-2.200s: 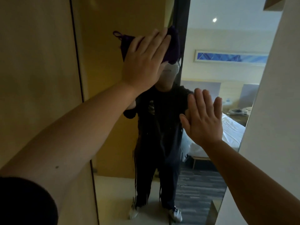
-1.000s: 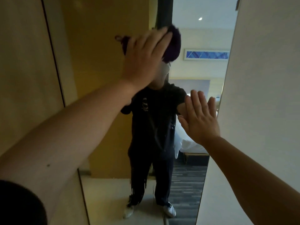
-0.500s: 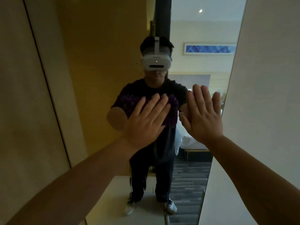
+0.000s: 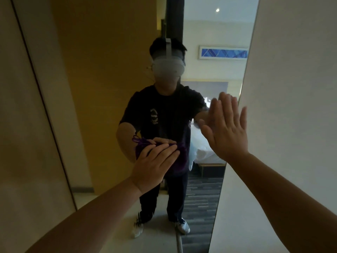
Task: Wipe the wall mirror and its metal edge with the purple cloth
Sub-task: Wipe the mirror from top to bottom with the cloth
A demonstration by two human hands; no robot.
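The purple cloth (image 4: pixel 179 157) is a soft, bunched wad of dark fabric with a loose cord loop at its upper left, held flat against the glass of the wall mirror (image 4: pixel 109 88) at about waist height of the reflected figure. The left hand (image 4: pixel 155 167) presses it there with straight, spread fingers, palm to the cloth. The right hand (image 4: pixel 226 128) is raised beside it, higher and to the right, fingers straight and close together, palm toward the glass near the mirror's right border; whether it touches the surface cannot be told. The two hands are apart.

The mirror is a tall, smooth pane; its metal edge (image 4: pixel 42 99) shows as a thin dark line on the left side. A pale matte wall (image 4: pixel 291 106) stands to the right. In the reflection, the dark T-shirt (image 4: pixel 164 110) carries a small pale chest print, too blurred to read, and a framed blue geometric picture (image 4: pixel 224 52) hangs on the far wall.
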